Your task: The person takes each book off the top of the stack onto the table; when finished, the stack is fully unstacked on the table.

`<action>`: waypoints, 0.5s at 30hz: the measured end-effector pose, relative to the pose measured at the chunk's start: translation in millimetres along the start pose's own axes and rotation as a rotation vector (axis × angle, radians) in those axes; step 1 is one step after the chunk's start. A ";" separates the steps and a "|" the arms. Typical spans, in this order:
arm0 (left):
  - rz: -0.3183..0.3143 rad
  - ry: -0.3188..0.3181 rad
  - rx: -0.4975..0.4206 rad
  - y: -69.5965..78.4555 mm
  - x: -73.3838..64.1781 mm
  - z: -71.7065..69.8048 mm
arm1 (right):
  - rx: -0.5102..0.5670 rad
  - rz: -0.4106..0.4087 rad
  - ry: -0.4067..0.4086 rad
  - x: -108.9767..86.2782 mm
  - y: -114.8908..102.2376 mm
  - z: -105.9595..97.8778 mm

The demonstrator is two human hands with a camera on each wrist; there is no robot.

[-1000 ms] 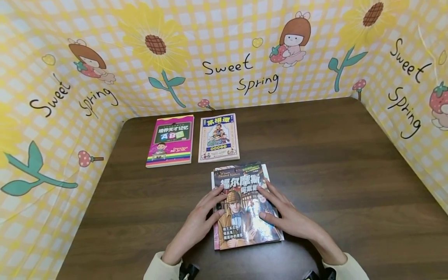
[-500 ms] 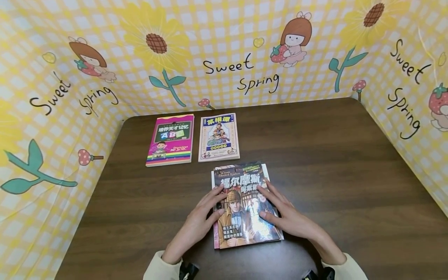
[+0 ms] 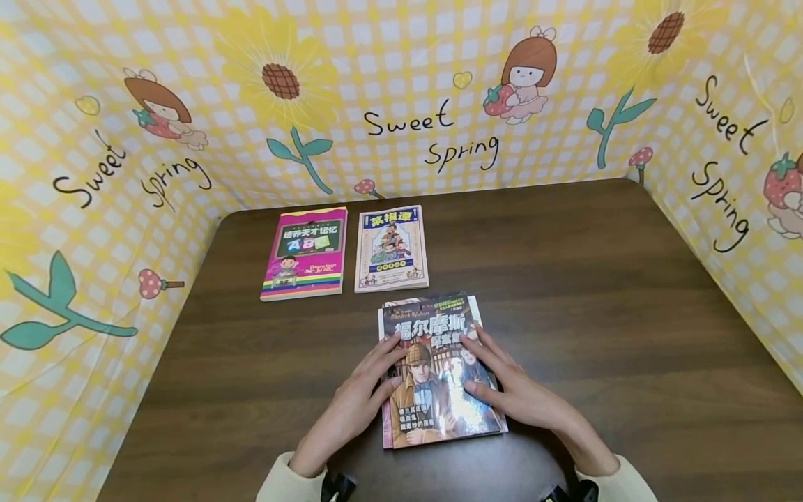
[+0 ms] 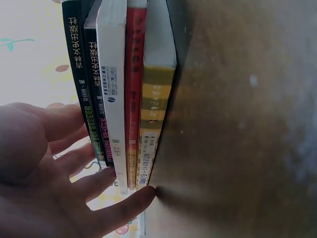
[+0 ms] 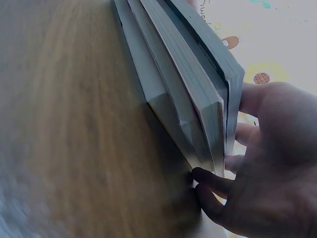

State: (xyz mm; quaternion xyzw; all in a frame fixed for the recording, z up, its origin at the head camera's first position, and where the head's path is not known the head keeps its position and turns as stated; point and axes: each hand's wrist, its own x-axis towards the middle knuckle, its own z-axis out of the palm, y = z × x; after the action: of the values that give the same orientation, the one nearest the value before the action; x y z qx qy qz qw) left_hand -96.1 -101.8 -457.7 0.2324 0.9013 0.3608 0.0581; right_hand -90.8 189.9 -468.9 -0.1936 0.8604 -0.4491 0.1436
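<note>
Left hand (image 3: 360, 390) and right hand (image 3: 517, 387) bracket a stack of mixed-colour paperback books (image 4: 111, 94)

The stack lies flat on the dark brown wood-grain tabletop (image 3: 596, 293), near the person. Both hands are loosely spread, touching the stack's opposite sides rather than clasping it, thumbs over the glossy dark detective-cover book (image 3: 433, 390) on top. That two-sided contact presumably steadies uneven layers: pale and pink margins show past the top edges. Beyond, a pink rectangular ABC book (image 3: 304, 254) and a cream rectangular blue-titled book (image 3: 392, 247) lie side by side, a narrow gap from the stack's far edge. Rightward, the tabletop seems to offer broader sliding room.
</note>
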 end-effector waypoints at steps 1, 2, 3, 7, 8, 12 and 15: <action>0.003 -0.001 -0.002 -0.1 -0.2 -0.2 | 0.000 -0.001 -0.001 -0.1 -0.4 -0.1; 0.008 0.003 0.000 -0.2 -0.3 0.0 | 0.000 -0.001 -0.002 -0.1 -0.6 -0.2; 0.010 0.004 0.001 -0.5 -0.1 0.2 | 0.001 0.000 -0.003 -0.1 -1.0 -0.5; 0.009 0.005 0.000 -0.4 0.2 0.0 | 0.002 0.002 -0.004 0.5 -2.1 -1.6; 0.010 0.007 0.000 -0.3 0.1 0.0 | 0.004 0.003 -0.006 0.7 -2.1 -1.6; 0.000 0.000 -0.006 0.5 -0.7 0.0 | 0.015 0.013 -0.014 0.4 -1.2 -0.8; -0.006 -0.006 -0.005 0.7 -1.5 0.2 | 0.018 0.024 -0.020 -0.3 -0.1 0.4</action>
State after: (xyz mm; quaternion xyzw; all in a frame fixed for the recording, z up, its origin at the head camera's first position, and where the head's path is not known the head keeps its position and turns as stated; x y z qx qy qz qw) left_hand -94.5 -102.0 -457.4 0.2305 0.9009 0.3624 0.0624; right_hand -90.4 189.6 -469.0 -0.1865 0.8571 -0.4530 0.1595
